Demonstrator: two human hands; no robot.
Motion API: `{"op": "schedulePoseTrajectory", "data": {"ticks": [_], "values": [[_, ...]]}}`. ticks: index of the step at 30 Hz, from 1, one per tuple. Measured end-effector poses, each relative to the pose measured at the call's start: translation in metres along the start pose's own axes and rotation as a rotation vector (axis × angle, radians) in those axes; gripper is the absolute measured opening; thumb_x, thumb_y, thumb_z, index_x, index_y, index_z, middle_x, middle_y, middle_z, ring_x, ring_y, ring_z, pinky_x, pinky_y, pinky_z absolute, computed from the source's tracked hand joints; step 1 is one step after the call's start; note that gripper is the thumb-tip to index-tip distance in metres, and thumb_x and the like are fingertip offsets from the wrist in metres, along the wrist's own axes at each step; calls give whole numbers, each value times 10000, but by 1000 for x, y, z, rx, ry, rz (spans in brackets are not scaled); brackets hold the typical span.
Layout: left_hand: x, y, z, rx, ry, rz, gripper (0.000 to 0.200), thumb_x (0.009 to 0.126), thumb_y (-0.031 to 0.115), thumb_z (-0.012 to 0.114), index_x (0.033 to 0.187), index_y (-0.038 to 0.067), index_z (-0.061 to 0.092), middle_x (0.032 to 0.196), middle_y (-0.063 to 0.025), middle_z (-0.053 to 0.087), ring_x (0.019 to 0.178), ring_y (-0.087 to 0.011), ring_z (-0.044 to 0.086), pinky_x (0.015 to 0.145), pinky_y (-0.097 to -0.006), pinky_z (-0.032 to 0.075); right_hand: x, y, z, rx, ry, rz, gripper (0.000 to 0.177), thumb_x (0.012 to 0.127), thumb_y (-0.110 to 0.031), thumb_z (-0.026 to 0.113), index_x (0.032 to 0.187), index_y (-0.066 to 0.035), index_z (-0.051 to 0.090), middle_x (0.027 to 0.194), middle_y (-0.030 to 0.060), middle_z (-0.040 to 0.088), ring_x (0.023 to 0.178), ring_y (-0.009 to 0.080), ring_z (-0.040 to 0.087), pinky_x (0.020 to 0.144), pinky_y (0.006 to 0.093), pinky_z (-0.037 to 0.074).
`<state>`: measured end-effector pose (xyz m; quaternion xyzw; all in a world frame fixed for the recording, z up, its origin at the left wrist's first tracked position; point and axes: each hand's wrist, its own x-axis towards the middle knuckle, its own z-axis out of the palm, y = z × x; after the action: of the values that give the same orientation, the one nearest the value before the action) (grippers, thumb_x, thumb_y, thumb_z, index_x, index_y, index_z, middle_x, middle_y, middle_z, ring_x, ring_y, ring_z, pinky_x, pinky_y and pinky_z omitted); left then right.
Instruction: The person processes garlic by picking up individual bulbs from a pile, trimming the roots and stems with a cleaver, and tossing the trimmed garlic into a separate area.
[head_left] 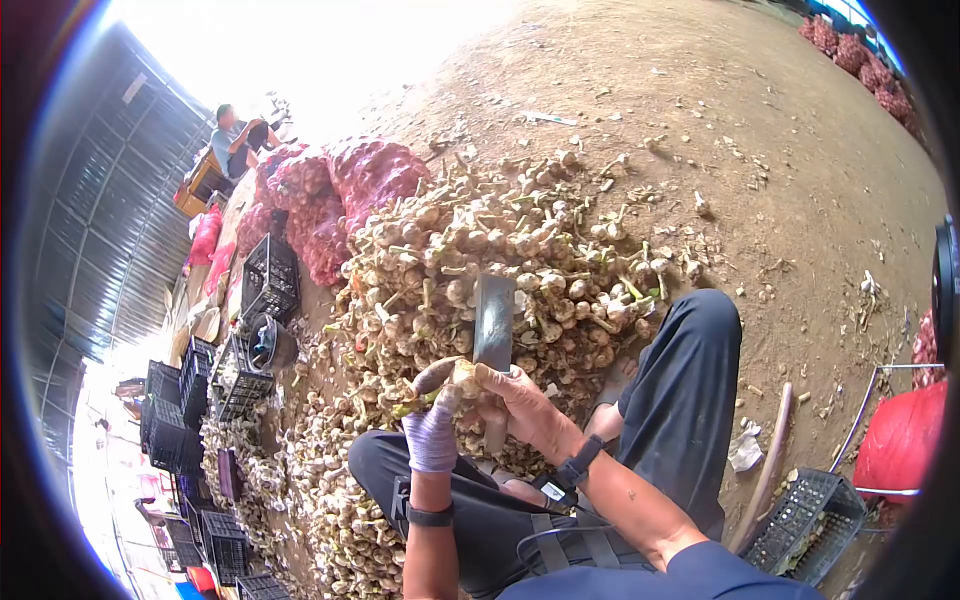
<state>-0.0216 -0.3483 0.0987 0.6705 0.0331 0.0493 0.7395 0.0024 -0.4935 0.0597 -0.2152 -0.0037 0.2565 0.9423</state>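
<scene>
A wide, flat-bladed knife (494,320) points away from me, upright in the picture. My right hand (528,408) is bare and closed round its lower part, and what looks like a pale handle shows below the fingers. Close against it, my left hand (432,425), in a whitish glove, grips a garlic bulb (464,374) near the base of the blade. The bulb is partly hidden by fingers. Just beyond both hands lies a large heap of garlic (480,230) with stalks on.
Full red mesh sacks (340,190) stand behind the heap. Black plastic crates (270,280) line the left, with a bucket (268,345) among them. Another crate (808,525), a wooden stick (770,465) and a red object (905,440) are at right. A person (240,140) sits far left.
</scene>
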Motion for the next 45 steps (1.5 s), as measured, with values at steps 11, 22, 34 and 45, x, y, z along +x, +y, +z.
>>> {"op": "schedulePoseTrajectory", "data": {"ticks": [11,22,34,45], "values": [[10,-4,-2,955,-151,345,632,717,130,864,1282,46,593,1143,-131,664,1004,-260,664,885,-357,547,5,-15,-15,-465,137,-221,346,915,-327,769,1076,-27,710,794,-57,645,641,2,540,566,210,495],[22,-17,-9,215,-118,55,520,815,54,762,1276,23,522,1145,-50,647,1022,-131,628,895,-295,541,8,-24,-30,-1464,-14,-738,205,774,-178,724,851,-6,642,803,157,606,702,370,617,607,405,485],[19,-39,-26,437,-136,127,554,754,72,807,1240,50,542,1092,-42,637,977,-140,615,888,-303,522,4,-8,-26,-1821,24,-901,254,778,-292,730,838,-77,610,792,101,585,676,304,637,597,400,501],[12,-40,-26,668,-200,248,445,826,118,775,1201,52,544,1012,-34,660,905,-106,623,811,-257,532,5,0,-39,-1747,92,-958,169,761,-205,689,806,-70,597,737,119,567,634,320,626,562,416,492]]}}
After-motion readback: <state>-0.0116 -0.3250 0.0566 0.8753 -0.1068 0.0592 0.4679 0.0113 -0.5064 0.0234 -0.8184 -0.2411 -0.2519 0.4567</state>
